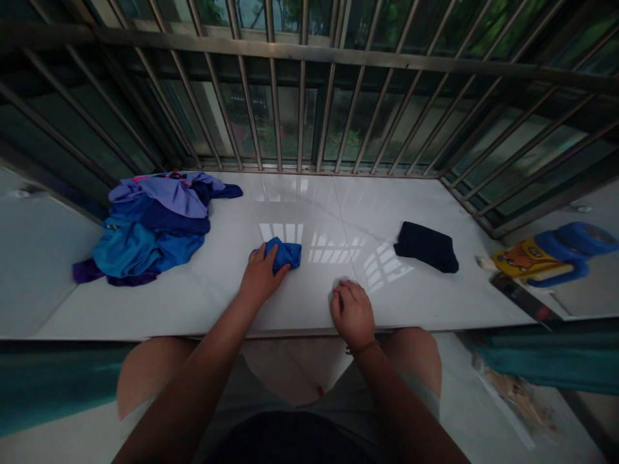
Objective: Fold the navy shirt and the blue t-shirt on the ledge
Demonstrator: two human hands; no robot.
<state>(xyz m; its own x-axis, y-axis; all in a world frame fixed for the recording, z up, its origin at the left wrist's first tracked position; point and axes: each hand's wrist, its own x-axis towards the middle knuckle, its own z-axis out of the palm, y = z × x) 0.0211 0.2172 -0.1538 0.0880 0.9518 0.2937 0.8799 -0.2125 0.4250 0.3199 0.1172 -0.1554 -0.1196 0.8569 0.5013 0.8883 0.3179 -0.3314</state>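
My left hand [260, 276] grips a small folded blue cloth [291, 255] on the white tiled sill [319, 193], its fingers over the left part and its thumb along the near edge. The fingers hide some of that cloth, so I cannot tell what kind of garment it is. Just to the right, near the sill's front edge, my right hand [355, 314] rests with curled fingers; nothing shows in it. A dark navy folded cloth [425, 247] lies flat farther right. At the left is a loose heap of clothes [155, 222] in purple, lilac and several blues.
Metal window bars [302, 116] rise along the sill's back and sides. On the right lies a blue and yellow bottle [541, 254] with a handle, beside a dark flat box [525, 299]. My knees [157, 370] are against the front edge. Teal curtains [58, 386] hang low.
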